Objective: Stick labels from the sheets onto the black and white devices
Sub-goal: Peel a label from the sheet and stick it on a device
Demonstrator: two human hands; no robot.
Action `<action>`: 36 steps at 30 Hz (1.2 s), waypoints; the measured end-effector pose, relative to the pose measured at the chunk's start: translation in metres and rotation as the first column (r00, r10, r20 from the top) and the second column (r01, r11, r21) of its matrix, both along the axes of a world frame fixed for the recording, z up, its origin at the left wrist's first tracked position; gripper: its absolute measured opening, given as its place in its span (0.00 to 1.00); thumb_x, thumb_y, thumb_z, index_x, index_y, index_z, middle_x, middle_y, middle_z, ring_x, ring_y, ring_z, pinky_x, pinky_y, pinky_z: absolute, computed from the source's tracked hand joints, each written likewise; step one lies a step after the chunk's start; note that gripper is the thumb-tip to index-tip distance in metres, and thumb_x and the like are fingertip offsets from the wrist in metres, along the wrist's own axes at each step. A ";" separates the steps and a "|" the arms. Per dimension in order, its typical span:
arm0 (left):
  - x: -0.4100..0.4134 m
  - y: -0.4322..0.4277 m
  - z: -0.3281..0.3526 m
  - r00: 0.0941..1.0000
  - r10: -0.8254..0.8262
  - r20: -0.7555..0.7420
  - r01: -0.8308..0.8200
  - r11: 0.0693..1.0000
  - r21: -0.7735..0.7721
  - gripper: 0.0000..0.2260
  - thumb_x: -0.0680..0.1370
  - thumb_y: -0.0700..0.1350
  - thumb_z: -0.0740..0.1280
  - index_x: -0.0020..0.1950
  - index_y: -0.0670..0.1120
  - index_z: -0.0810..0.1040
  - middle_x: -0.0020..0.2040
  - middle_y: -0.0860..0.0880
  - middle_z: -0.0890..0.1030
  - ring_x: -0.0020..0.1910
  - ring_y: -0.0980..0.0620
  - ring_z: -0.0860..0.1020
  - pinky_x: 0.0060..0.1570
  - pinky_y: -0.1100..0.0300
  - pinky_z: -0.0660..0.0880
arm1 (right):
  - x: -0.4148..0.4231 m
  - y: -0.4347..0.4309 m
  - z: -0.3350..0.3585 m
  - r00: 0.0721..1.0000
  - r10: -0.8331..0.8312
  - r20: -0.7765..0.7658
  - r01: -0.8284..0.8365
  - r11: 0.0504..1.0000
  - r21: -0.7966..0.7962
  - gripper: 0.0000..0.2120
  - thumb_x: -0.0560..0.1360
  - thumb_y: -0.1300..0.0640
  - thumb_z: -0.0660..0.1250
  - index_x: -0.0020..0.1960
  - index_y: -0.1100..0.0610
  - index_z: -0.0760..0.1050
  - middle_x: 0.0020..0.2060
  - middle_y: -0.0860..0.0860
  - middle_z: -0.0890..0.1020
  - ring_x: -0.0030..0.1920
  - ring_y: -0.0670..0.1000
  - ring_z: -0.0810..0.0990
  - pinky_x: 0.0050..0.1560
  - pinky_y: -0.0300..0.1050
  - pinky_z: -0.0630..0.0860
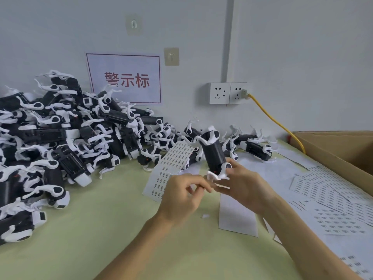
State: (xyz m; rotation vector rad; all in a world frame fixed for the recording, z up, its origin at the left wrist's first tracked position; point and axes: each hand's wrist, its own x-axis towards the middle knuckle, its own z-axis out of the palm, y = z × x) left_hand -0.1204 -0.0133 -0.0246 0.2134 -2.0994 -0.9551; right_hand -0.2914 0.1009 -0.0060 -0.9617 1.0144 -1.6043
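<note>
My right hand (245,186) grips the lower end of a black and white device (214,152), holding it upright above the table. My left hand (181,197) is just left of it, fingers curled with thumb and fingertips pinched together near the device's base; whether a label is between them I cannot tell. A label sheet (171,166) lies partly lifted behind my hands, its far end resting against devices. A big heap of black and white devices (60,142) fills the left side of the table.
More label sheets (331,203) are spread on the right, beside an open cardboard box (343,150). A blank backing strip (236,217) lies under my right wrist. A yellow cable (276,122) runs from the wall socket (229,93) down behind the box. The tabletop (101,229) is pale green.
</note>
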 end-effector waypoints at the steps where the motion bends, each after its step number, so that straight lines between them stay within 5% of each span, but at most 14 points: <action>1: 0.002 0.000 0.003 0.999 -0.035 -0.020 0.037 0.993 0.115 0.14 0.73 0.38 0.63 0.39 0.50 0.86 0.43 0.55 0.88 0.46 0.50 0.85 0.45 0.53 0.79 | 0.000 0.001 0.000 1.000 -0.002 -0.024 0.002 1.000 -0.010 0.27 0.68 0.56 0.72 0.65 0.54 0.71 0.56 0.60 0.77 0.59 0.63 0.78 0.66 0.57 0.73; 5: 0.005 -0.006 0.011 0.996 -0.048 -0.069 0.071 0.923 0.377 0.09 0.76 0.48 0.63 0.46 0.50 0.84 0.45 0.51 0.87 0.44 0.49 0.83 0.43 0.61 0.74 | -0.002 0.003 0.001 0.981 -0.042 -0.189 0.031 0.998 -0.060 0.28 0.64 0.57 0.74 0.63 0.57 0.72 0.54 0.59 0.79 0.55 0.59 0.77 0.61 0.60 0.73; 8: 0.003 -0.006 0.009 0.990 -0.135 0.043 0.097 0.868 0.487 0.23 0.71 0.66 0.66 0.54 0.49 0.81 0.46 0.57 0.86 0.46 0.57 0.84 0.45 0.66 0.77 | 0.000 0.002 -0.001 0.944 -0.037 -0.329 0.019 0.998 -0.058 0.25 0.65 0.63 0.75 0.60 0.60 0.73 0.55 0.57 0.80 0.54 0.59 0.79 0.59 0.58 0.74; 10: 0.000 -0.003 0.005 0.982 -0.161 0.094 0.089 0.849 0.521 0.28 0.68 0.69 0.67 0.56 0.49 0.82 0.47 0.56 0.87 0.49 0.59 0.84 0.51 0.64 0.79 | 0.003 0.001 -0.003 0.916 -0.034 -0.400 0.024 0.999 -0.030 0.24 0.65 0.64 0.76 0.59 0.58 0.74 0.56 0.54 0.79 0.54 0.56 0.79 0.57 0.52 0.74; 12: -0.001 -0.001 0.003 0.991 -0.109 0.077 0.046 0.822 0.568 0.28 0.68 0.68 0.69 0.57 0.49 0.82 0.47 0.51 0.88 0.50 0.53 0.85 0.53 0.57 0.80 | 0.005 -0.001 -0.004 0.917 -0.040 -0.397 0.040 0.999 -0.008 0.23 0.66 0.58 0.77 0.59 0.54 0.76 0.58 0.53 0.78 0.56 0.55 0.78 0.59 0.53 0.72; 15: 0.000 -0.002 0.005 0.994 -0.112 0.001 0.087 0.769 0.634 0.23 0.74 0.63 0.69 0.57 0.45 0.80 0.43 0.50 0.87 0.43 0.53 0.85 0.46 0.59 0.81 | 0.005 0.000 -0.003 0.953 -0.035 -0.300 0.031 0.999 -0.017 0.18 0.71 0.48 0.73 0.59 0.51 0.80 0.58 0.49 0.80 0.59 0.52 0.79 0.62 0.50 0.75; 20: 0.001 0.006 0.004 0.974 -0.227 0.021 0.167 0.772 0.613 0.16 0.77 0.57 0.67 0.60 0.51 0.81 0.47 0.45 0.87 0.45 0.50 0.85 0.44 0.56 0.80 | 0.004 -0.001 -0.004 0.938 -0.090 -0.336 0.082 0.996 -0.037 0.18 0.76 0.55 0.69 0.65 0.57 0.77 0.57 0.56 0.81 0.58 0.56 0.80 0.62 0.55 0.75; 27: -0.001 0.009 0.002 0.964 -0.256 0.066 0.161 0.766 0.623 0.20 0.77 0.60 0.66 0.63 0.50 0.81 0.51 0.42 0.86 0.47 0.46 0.85 0.48 0.49 0.81 | 0.007 -0.002 -0.004 0.909 -0.116 -0.401 0.110 0.993 -0.036 0.16 0.76 0.55 0.70 0.62 0.59 0.78 0.56 0.68 0.78 0.54 0.57 0.81 0.58 0.53 0.77; 32: -0.002 0.009 -0.001 0.966 -0.238 0.105 0.135 0.803 0.580 0.20 0.75 0.63 0.69 0.58 0.50 0.82 0.48 0.44 0.87 0.50 0.44 0.85 0.54 0.43 0.82 | 0.009 -0.003 -0.005 0.890 -0.163 -0.425 0.163 0.986 -0.038 0.09 0.76 0.48 0.71 0.51 0.53 0.81 0.47 0.55 0.83 0.48 0.52 0.81 0.50 0.46 0.78; 36: 0.000 0.011 -0.002 0.957 -0.232 0.173 0.123 0.867 0.482 0.17 0.68 0.64 0.69 0.52 0.56 0.78 0.39 0.51 0.84 0.42 0.50 0.84 0.45 0.49 0.81 | 0.009 -0.003 -0.006 0.893 -0.184 -0.411 0.173 0.983 -0.066 0.16 0.71 0.42 0.74 0.45 0.54 0.78 0.41 0.53 0.80 0.45 0.54 0.77 0.49 0.51 0.73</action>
